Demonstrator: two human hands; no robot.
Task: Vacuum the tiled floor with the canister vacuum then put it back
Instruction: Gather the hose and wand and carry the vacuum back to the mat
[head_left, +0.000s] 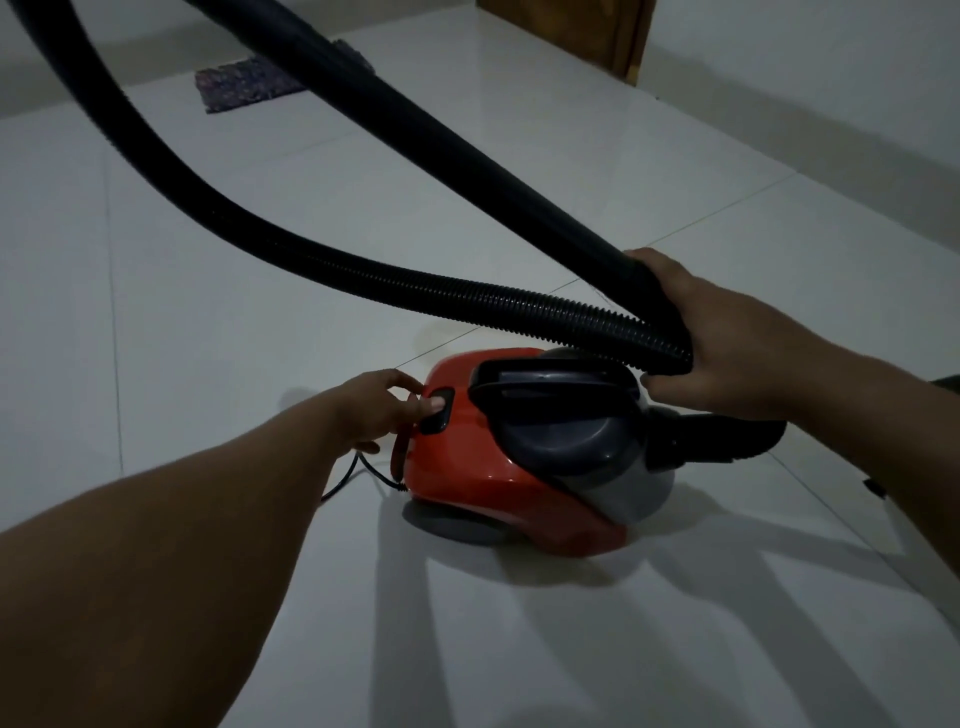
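A red and grey canister vacuum (483, 483) sits on the white tiled floor (260, 260) in front of me. My left hand (384, 410) reaches to its rear and a finger presses the dark button (439, 413) on the red top. My right hand (722, 343) grips the black handle end where the smooth wand (415, 124) and the ribbed hose (291, 254) meet, just above the vacuum's dark carry handle (550, 384). Both wand and hose run up and out of view at the top left.
A black power cord (353, 473) trails from the vacuum's rear on the left. A small purple mat (244, 85) lies far off by the back wall. A wooden door frame (623, 36) stands at the top right. White walls bound the floor at the back and right.
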